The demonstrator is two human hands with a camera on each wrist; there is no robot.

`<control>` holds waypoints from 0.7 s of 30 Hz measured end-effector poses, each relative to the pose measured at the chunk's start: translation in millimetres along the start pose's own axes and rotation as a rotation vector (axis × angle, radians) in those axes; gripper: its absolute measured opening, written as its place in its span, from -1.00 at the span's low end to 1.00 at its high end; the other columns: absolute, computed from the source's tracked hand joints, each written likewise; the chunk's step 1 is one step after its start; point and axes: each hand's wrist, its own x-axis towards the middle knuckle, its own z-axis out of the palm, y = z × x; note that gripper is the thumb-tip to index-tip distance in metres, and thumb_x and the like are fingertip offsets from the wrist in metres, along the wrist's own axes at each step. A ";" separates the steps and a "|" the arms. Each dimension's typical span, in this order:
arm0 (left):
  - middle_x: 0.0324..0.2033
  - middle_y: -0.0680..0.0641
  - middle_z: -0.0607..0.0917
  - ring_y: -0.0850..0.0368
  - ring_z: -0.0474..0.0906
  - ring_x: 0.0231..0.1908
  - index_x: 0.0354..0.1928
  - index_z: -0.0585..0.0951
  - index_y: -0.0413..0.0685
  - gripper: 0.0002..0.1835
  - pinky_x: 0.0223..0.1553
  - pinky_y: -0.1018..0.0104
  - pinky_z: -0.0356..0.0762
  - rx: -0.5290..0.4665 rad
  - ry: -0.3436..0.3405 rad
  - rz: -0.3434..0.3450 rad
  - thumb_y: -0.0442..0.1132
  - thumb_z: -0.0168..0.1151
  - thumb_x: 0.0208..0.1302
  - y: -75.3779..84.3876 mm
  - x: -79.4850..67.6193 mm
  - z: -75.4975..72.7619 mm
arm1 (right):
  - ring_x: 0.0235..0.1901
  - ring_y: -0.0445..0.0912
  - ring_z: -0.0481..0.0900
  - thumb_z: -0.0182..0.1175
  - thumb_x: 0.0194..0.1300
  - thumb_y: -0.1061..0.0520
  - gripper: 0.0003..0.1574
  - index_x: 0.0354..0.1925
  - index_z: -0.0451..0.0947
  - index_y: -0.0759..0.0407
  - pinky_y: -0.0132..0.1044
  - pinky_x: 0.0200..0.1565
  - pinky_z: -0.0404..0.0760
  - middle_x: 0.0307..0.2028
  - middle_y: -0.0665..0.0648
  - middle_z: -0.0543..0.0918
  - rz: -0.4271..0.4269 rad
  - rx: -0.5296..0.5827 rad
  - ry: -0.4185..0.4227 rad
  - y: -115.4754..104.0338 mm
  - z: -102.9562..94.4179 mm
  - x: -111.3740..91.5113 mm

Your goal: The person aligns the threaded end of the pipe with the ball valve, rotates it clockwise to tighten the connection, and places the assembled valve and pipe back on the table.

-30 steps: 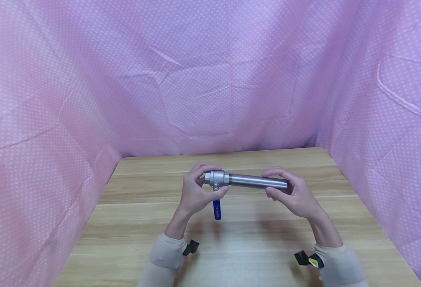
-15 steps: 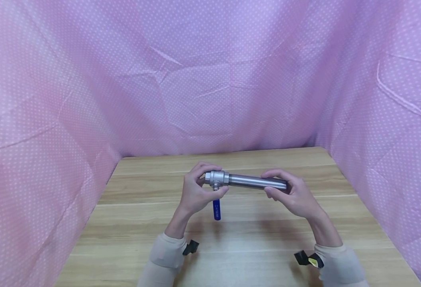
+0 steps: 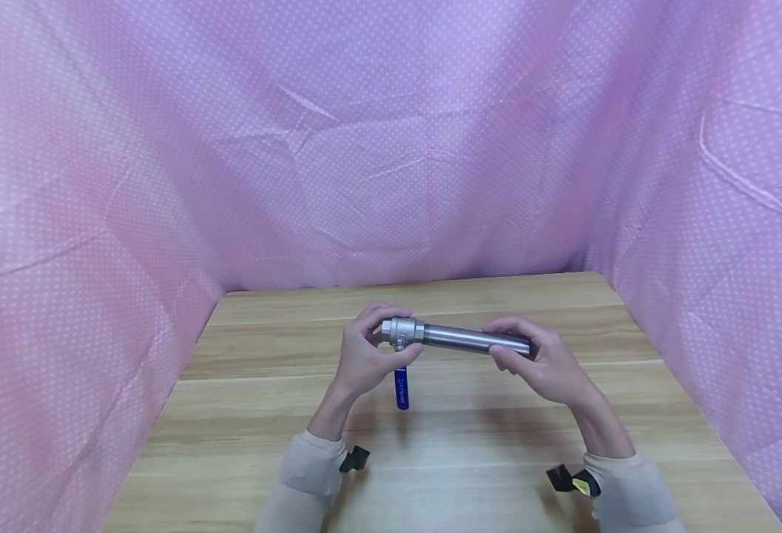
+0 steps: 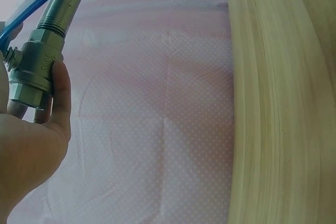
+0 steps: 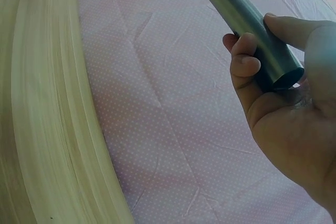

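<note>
A steel ball valve [image 3: 402, 329] with a blue lever handle [image 3: 401, 389] is held above the table by my left hand [image 3: 364, 359], thumb near the handle's stem and fingers round the far side. From the valve's right end extends a steel pipe [image 3: 464, 337], its threaded end [image 4: 52, 24] partly inside the valve in the left wrist view. My right hand [image 3: 547, 366] grips the pipe's free end between thumb and fingers. That end's open mouth [image 5: 287, 78] faces the palm in the right wrist view. Valve and pipe form one nearly level line, sloping slightly down to the right.
Below the hands lies a wood-grain table [image 3: 444, 444]. Pink dotted cloth [image 3: 391, 185] hangs behind it and along both sides. Black camera mounts [image 3: 355, 460] sit on the wrists over pale sleeves [image 3: 311, 474].
My right hand has shifted slightly left and turned a little on the pipe, its fingers moving round it. The left hand and the valve stay almost still.
</note>
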 end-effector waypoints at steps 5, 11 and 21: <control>0.10 -0.24 0.76 0.13 0.69 0.02 0.18 0.77 -0.27 -0.45 -0.04 0.37 0.88 -0.004 0.008 -0.023 -0.34 0.69 0.11 1.5 -0.4 0.3 | -0.50 -0.21 0.57 0.19 0.62 0.44 -0.65 0.24 0.68 0.28 -0.32 -0.59 0.53 -0.47 0.15 0.63 0.012 0.007 0.000 -2.3 -0.3 1.6; 0.10 -0.22 0.76 0.12 0.70 0.02 0.15 0.80 -0.17 -0.48 -0.04 0.36 0.88 -0.012 0.017 -0.033 -0.34 0.69 0.11 4.5 0.0 1.6 | -0.52 -0.13 0.56 0.16 0.66 0.41 -0.66 0.27 0.66 0.29 -0.29 -0.58 0.51 -0.48 0.15 0.62 0.054 0.039 0.005 -2.7 -2.3 1.3; 0.08 -0.20 0.76 0.12 0.69 0.01 0.16 0.78 -0.23 -0.47 -0.05 0.39 0.87 0.001 0.039 -0.021 -0.34 0.69 0.11 6.7 -1.2 2.4 | -0.40 -0.13 0.73 0.30 0.43 0.58 -0.49 0.28 0.58 0.37 -0.27 -0.38 0.78 -0.19 0.07 0.76 0.005 0.104 0.011 -2.0 -4.6 0.4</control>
